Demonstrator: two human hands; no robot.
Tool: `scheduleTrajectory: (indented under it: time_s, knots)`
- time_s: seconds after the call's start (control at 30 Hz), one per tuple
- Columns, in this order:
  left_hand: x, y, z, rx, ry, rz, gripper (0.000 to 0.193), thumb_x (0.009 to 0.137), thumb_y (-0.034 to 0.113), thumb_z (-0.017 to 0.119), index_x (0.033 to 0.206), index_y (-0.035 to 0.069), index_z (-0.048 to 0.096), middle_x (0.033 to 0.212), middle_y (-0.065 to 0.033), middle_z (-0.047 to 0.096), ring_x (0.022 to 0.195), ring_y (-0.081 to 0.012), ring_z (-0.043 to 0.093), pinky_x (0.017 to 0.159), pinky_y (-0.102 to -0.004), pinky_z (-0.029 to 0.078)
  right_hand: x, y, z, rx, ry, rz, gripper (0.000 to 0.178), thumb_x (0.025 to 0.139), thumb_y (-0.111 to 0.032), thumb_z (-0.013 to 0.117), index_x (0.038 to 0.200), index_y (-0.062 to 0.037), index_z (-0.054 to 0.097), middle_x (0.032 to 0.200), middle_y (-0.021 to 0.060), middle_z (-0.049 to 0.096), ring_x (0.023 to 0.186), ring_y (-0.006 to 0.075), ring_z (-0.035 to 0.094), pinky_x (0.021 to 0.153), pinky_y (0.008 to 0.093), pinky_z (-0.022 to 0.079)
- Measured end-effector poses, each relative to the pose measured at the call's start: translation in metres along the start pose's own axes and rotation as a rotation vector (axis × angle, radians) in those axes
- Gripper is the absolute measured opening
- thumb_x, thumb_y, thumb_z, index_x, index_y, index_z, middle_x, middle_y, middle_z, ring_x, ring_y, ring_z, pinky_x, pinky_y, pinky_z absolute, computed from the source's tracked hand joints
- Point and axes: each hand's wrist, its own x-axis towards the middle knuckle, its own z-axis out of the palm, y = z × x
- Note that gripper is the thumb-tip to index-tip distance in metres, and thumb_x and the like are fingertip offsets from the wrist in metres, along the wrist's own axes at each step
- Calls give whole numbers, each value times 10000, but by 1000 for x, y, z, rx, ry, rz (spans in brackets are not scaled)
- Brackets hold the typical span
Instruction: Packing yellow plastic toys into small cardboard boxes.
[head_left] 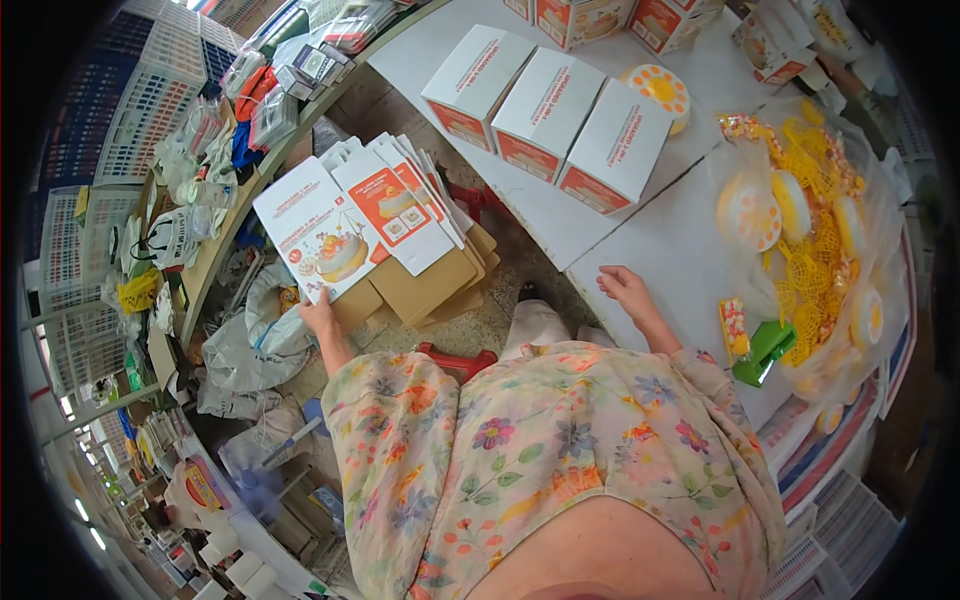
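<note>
My left hand (pixel 319 314) pinches the near edge of a flattened printed carton (pixel 318 235), white and orange with a picture of a round toy on it. This carton lies at the top of a stack of flat cartons, beside other orange-and-white flat cartons (pixel 392 205) and over plain brown cardboard (pixel 425 290). Over the edge of the white table (pixel 640 270), my right hand (pixel 627 288) is empty, its fingers loosely bent and apart. Farther off on the table stands a row of closed white-and-orange boxes (pixel 553 112), with a round yellow-and-white toy (pixel 660 90) beside them.
At the right, a clear plastic bag (pixel 800 250) holds yellow and white toy parts. A green piece (pixel 765 352) lies by it. A red stool (pixel 458 360) stands close to my legs. Shelving with goods (pixel 225 190) and plastic sacks (pixel 255 345) crowd the left; a fan (pixel 250 480) stands lower left.
</note>
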Motion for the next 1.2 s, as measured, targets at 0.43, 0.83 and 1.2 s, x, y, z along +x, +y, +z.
scheduleTrajectory:
  time_s: [0.43, 0.83, 1.2]
  knots:
    - [-371, 412, -167, 472, -297, 1171, 199, 864, 36, 644, 1062, 19, 635, 847, -66, 673, 734, -184, 607, 782, -321, 474, -229, -202, -11, -633, 175, -1587, 503, 779, -130, 742, 1254, -76, 587, 1341, 118, 527, 1165, 287, 552, 972, 402, 464]
    - [-614, 447, -40, -70, 122, 2092, 519, 905, 151, 627, 1390, 56, 470, 1344, -138, 539, 1307, -299, 446, 1141, -444, 262, -314, -75, -169, -286, 614, -937, 134, 865, -65, 692, 982, -6, 663, 855, 70, 694, 701, 160, 640, 650, 265, 516]
    - [-580, 324, 118, -812, -1104, 647, 303, 998, 186, 573, 1257, 55, 487, 1184, -60, 572, 1122, -128, 527, 994, -310, 394, -322, 35, -222, 377, 441, -781, 193, 875, -27, 686, 1065, -14, 660, 946, 4, 656, 848, 74, 579, 724, 256, 487]
